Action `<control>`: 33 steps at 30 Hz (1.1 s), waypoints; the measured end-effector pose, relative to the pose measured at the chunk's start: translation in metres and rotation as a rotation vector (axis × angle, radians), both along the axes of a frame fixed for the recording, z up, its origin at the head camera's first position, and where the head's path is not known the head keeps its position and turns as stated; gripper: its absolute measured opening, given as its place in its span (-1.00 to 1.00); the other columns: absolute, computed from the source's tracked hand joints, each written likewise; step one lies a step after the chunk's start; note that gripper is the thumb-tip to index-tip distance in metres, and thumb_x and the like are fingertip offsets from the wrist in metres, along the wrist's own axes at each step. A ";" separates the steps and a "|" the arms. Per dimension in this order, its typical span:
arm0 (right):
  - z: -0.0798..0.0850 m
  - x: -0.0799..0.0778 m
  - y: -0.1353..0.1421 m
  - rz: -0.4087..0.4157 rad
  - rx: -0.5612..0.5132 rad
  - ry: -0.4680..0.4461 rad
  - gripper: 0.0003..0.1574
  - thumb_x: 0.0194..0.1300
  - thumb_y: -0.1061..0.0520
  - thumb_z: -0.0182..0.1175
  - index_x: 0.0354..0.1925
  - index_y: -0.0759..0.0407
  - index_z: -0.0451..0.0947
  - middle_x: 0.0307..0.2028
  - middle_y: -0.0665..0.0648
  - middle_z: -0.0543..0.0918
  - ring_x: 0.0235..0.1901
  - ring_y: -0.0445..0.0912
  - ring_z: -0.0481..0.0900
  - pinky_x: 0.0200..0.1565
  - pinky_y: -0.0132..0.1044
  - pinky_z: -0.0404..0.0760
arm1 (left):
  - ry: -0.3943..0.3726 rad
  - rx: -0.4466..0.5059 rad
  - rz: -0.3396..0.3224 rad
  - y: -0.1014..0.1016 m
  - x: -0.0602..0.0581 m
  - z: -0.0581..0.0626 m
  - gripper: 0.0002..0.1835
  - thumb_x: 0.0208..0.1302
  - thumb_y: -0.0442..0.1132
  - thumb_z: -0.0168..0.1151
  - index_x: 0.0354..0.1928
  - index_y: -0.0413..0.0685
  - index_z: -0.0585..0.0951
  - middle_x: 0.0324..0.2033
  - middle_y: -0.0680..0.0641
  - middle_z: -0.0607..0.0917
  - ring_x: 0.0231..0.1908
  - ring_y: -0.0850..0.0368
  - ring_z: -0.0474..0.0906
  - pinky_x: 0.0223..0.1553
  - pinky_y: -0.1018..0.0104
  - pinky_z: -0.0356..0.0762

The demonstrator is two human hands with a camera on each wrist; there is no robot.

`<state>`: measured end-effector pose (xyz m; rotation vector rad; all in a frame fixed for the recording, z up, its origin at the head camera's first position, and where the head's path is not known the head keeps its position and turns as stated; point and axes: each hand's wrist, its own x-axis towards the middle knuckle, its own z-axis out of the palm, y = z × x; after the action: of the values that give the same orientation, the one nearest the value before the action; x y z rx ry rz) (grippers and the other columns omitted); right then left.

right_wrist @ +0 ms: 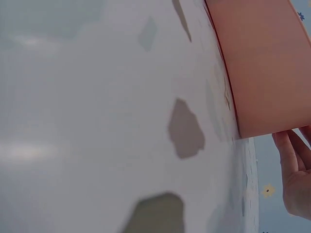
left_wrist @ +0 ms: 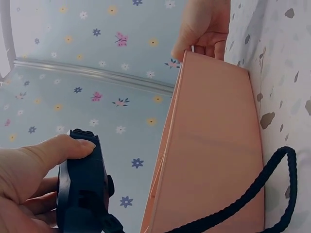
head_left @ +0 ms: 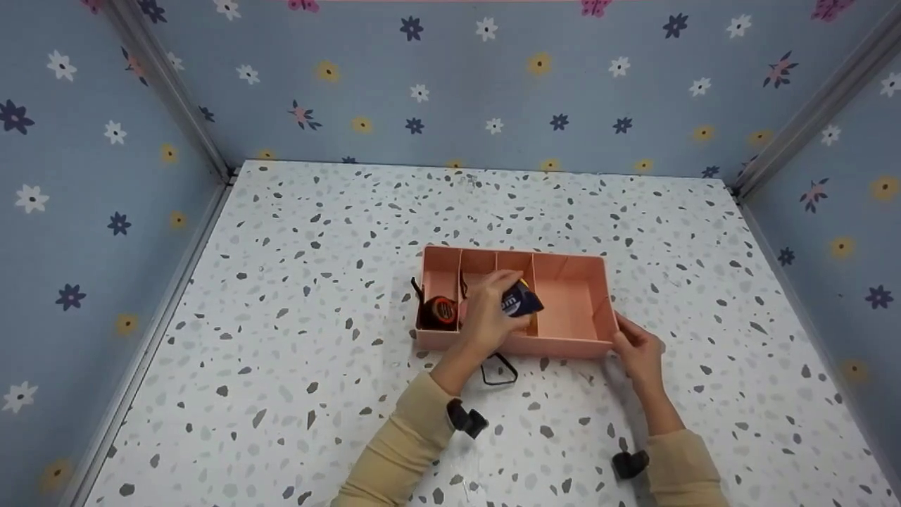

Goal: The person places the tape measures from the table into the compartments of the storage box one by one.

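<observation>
A dark blue tape measure (head_left: 521,300) with white lettering is gripped by my left hand (head_left: 483,317), above the middle compartments of a pink divided box (head_left: 563,346). In the left wrist view, the thumb lies on the upper edge of the tape measure (left_wrist: 80,179). A black cord (left_wrist: 245,198) hangs past the box's front wall to the table. At the box's near right corner, my right hand (head_left: 640,355) holds the wall, thumb in front and fingers along the side. A black-and-orange tape measure (head_left: 441,310) sits in the far left compartment. My left hand partly hides the middle compartments.
The box stands on a white speckled table (head_left: 295,394). Blue flowered panels (head_left: 450,84) rise at the back and both sides, joined by metal corner strips. A black strap (head_left: 417,287) pokes over the left rim of the box.
</observation>
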<state>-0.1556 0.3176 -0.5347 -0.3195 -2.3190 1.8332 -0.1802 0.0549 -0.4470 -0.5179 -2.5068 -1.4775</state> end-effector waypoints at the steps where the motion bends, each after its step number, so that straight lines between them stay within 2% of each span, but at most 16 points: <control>1: 0.000 0.000 0.000 0.000 0.001 0.002 -0.53 0.19 0.30 0.01 0.10 0.29 0.40 -0.06 0.14 0.55 -0.24 -0.18 0.55 -0.28 -0.42 0.55 | 0.003 -0.001 -0.003 0.002 0.000 0.000 -0.33 -0.28 -0.41 0.44 0.04 -0.29 0.48 -0.02 -0.15 0.50 -0.02 0.01 0.41 -0.01 0.32 0.37; 8: -0.001 -0.001 0.000 -0.013 0.013 -0.019 -0.51 0.18 0.26 0.02 0.11 0.29 0.39 0.01 0.28 0.49 -0.26 -0.14 0.54 -0.30 -0.45 0.54 | 0.006 -0.023 -0.010 0.017 -0.002 -0.003 -0.33 -0.27 -0.36 0.46 0.04 -0.28 0.49 -0.04 -0.15 0.51 -0.02 0.02 0.41 -0.01 0.36 0.36; 13: -0.001 0.001 0.001 0.017 0.036 -0.017 -0.48 0.20 0.17 0.04 0.14 0.27 0.35 0.03 0.25 0.47 -0.21 -0.16 0.53 -0.27 -0.47 0.53 | 0.020 -0.064 -0.021 0.027 -0.004 -0.004 -0.33 -0.28 -0.36 0.47 0.04 -0.26 0.49 -0.03 -0.15 0.51 0.00 0.02 0.40 0.03 0.35 0.33; 20: -0.003 0.001 0.002 0.032 0.053 0.010 -0.44 0.18 0.09 0.07 0.14 0.26 0.36 0.03 0.27 0.47 -0.20 -0.11 0.53 -0.28 -0.47 0.53 | 0.012 -0.091 -0.070 0.041 -0.008 -0.005 -0.32 -0.27 -0.37 0.46 0.05 -0.24 0.48 -0.02 -0.12 0.49 0.01 0.08 0.39 -0.01 0.48 0.34; 24: -0.013 -0.001 0.006 0.032 0.023 0.022 -0.47 0.19 0.09 0.09 0.13 0.21 0.38 0.03 0.25 0.48 -0.20 -0.17 0.52 -0.29 -0.49 0.53 | -0.017 -0.105 -0.100 0.048 -0.009 -0.006 -0.31 -0.24 -0.36 0.45 0.08 -0.22 0.46 0.02 -0.11 0.46 0.04 0.09 0.36 -0.01 0.48 0.33; 30: -0.033 -0.009 0.016 0.007 0.063 0.002 -0.50 0.21 0.09 0.07 0.14 0.09 0.39 0.03 0.18 0.49 -0.22 -0.21 0.52 -0.29 -0.48 0.53 | -0.022 -0.155 -0.117 0.057 -0.014 -0.008 -0.30 -0.21 -0.32 0.45 0.11 -0.21 0.44 0.05 -0.11 0.44 0.08 0.08 0.32 0.04 0.47 0.29; 33: -0.030 -0.009 0.015 0.006 0.083 -0.019 -0.49 0.21 0.09 0.04 0.16 0.10 0.38 0.04 0.19 0.48 -0.22 -0.21 0.52 -0.28 -0.47 0.53 | -0.024 -0.166 -0.118 0.061 -0.017 -0.009 -0.30 -0.19 -0.30 0.44 0.11 -0.20 0.44 0.06 -0.11 0.43 0.08 0.09 0.31 0.03 0.48 0.29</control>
<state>-0.1645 0.3327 -0.5646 -0.3210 -2.4030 1.7385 -0.1977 0.1163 -0.4558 -0.6903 -2.6753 -1.3272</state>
